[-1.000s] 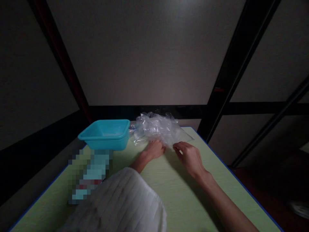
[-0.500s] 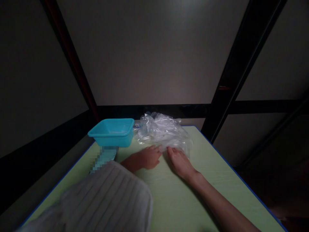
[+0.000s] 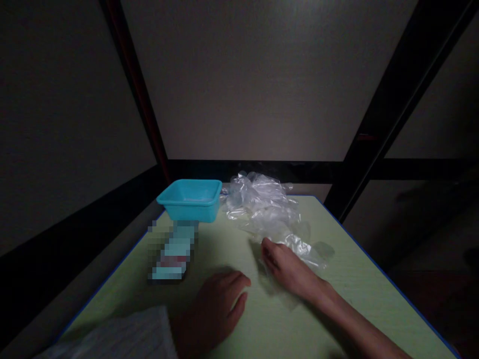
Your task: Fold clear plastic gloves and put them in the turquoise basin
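My right hand (image 3: 286, 267) is closed, fingers curled, on a piece of thin clear plastic (image 3: 309, 254). The plastic spreads out to the right of the hand and also shows faintly beneath it. Just beyond lies a crumpled heap of clear, shiny plastic (image 3: 262, 197); its exact kind is hard to make out. My left hand (image 3: 220, 304) hovers over or rests on the near part of the table, thumb and fingers apart, with nothing in it. A light striped sleeve covers that forearm.
A turquoise plastic basin (image 3: 192, 209) stands at the table's back left. In front of it lies a flat, blurred-out object (image 3: 174, 252), like a phone. The pale green table (image 3: 359, 294) has a blue edge, with a wall behind.
My left hand has drawn back from the plastic toward me. My right hand has closed on a piece of it and pulled it nearer, away from the heap. The view has shifted left.
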Tool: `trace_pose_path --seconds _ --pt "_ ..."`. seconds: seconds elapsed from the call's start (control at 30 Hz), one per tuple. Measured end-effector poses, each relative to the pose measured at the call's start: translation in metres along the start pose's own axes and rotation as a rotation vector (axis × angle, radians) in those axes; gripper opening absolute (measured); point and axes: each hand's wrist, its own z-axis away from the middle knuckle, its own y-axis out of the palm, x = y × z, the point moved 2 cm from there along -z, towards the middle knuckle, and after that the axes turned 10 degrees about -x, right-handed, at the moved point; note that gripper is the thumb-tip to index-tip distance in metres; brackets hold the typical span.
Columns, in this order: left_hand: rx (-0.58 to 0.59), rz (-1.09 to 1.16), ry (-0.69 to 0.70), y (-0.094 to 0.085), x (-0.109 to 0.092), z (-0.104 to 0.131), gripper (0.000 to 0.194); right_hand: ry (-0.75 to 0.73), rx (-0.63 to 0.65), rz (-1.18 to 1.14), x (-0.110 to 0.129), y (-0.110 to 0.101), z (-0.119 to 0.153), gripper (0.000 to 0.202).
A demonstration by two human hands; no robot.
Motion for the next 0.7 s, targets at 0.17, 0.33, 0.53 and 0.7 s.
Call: trace_pose_path --seconds 0.17,0.33,0.53,0.7 --pt "-0.179 0.398 -0.321 0.015 0.038 -0.033 0.013 0.122 0.324 -0.802 0.012 0.015 0.007 0.013" --pt "-0.122 0.361 -0.353 0.021 0.038 -0.022 0.035 0.123 -0.005 -0.737 0.001 -0.003 -0.005 0.021" --pt "-0.127 0.39 -0.26 0.033 0.038 -0.016 0.049 0.054 -0.717 0.005 -0.058 -0.03 -0.025 0.038" --pt "-0.127 0.442 -0.21 0.034 0.038 -0.018 0.043 0.253 -0.51 0.056 -0.087 -0.015 -0.044 0.066"
